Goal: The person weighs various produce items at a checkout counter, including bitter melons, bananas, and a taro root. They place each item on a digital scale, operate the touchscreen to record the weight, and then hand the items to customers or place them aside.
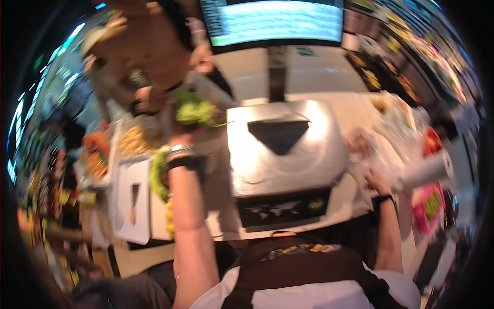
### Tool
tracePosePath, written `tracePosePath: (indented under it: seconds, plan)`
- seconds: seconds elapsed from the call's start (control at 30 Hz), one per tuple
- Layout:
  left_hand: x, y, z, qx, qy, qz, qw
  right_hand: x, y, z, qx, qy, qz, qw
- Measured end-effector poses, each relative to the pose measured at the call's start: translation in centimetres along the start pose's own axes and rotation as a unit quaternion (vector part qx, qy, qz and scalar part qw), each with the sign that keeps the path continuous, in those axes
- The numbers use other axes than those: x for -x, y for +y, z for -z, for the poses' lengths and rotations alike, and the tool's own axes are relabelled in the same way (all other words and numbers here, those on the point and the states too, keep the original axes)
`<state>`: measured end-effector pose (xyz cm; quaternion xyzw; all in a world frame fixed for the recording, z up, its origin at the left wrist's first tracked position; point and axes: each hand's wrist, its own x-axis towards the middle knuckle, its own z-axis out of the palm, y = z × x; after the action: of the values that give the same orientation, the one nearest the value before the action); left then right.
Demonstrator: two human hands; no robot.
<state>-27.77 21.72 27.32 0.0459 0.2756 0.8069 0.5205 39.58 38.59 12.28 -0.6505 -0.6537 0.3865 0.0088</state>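
My left hand (185,133) reaches forward at the left of the metal weighing scale (285,154), just below a bunch of leafy green vegetables (194,110); blur hides how its fingers lie. On the right, my right hand (376,182) touches a clear plastic bag (380,164), near a reddish item (359,143) in plastic; its grip is unclear. Under my left forearm lie green vegetables (159,174) and something yellow (169,216). A dark triangular patch shows on the scale's shiny plate.
Another person (154,50) leans in at the upper left. A white tray (144,216) with a knife (134,202) stands left. A monitor (278,23) stands behind the scale. At right are a plastic bag roll (424,172) and a pink basket (422,222).
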Motion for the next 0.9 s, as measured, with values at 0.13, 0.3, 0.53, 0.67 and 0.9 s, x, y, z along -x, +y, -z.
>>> tracePosePath:
  seconds: [0.13, 0.3, 0.53, 0.67, 0.9]
  plan:
    - [1.2, 0.4, 0.1, 0.082, -0.095, 0.089, 0.988, 2.3, -2.5, 0.7, -0.197, 0.072, 0.114, 0.971]
    - [1.6, 0.3, -0.1, 0.119, -0.12, 0.085, 0.982, 7.2, -5.4, 1.3, -0.182, 0.037, 0.166, 0.969]
    - [1.3, 0.2, -1.0, 0.094, -0.156, 0.061, 0.981, 9.4, -9.1, 0.5, -0.205, 0.006, 0.176, 0.963]
    - [0.0, 0.5, -1.9, 0.107, -0.148, 0.018, 0.983, 8.6, -8.8, -0.6, -0.2, -0.006, 0.172, 0.964]
    - [-8.3, 0.6, -1.3, 0.201, -0.105, 0.007, 0.974, 9.0, -9.1, -1.4, -0.136, -0.035, 0.177, 0.974]
